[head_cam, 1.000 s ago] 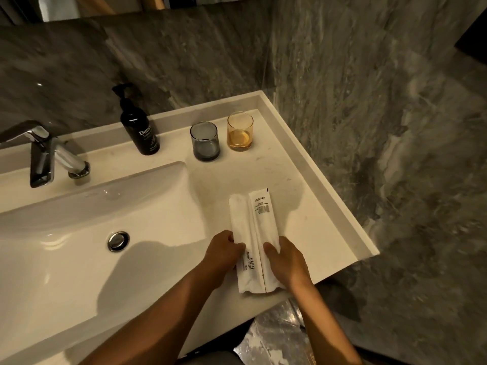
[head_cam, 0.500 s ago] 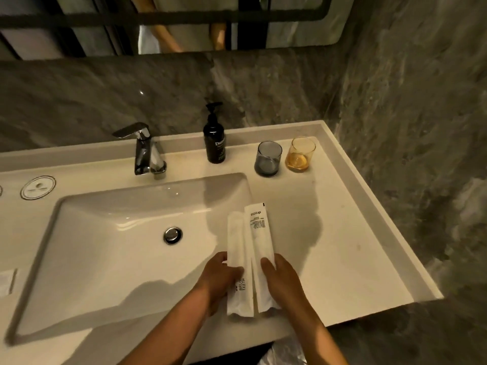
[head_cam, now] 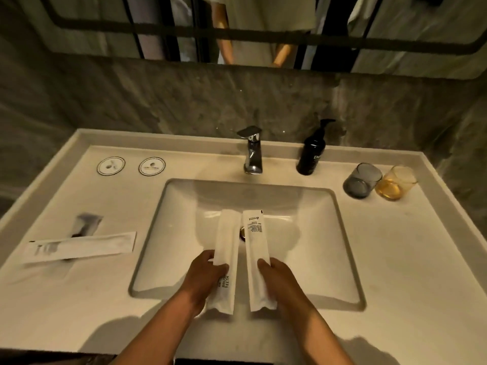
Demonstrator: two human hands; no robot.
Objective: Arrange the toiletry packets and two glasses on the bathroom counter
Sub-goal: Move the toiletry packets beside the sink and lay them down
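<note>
Two white packets hang over the basin [head_cam: 184, 206], left hand [head_cam: 203, 275] pinching the left packet [head_cam: 225, 259], right hand [head_cam: 279, 283] pinching the right packet [head_cam: 257, 256] (split for separate placing, I'd guess), grey glass [head_cam: 361, 180] and amber glass [head_cam: 395, 183] touching at two o'clock.

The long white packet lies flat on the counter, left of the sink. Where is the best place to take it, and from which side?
Probably at the right end of the long packet, which is nearest the sink. Come from above and pinch its two long edges. It lies flat and thin, so a side approach would find nothing to grip. A smaller packet sits just behind it, so stay near the front edge.
</note>
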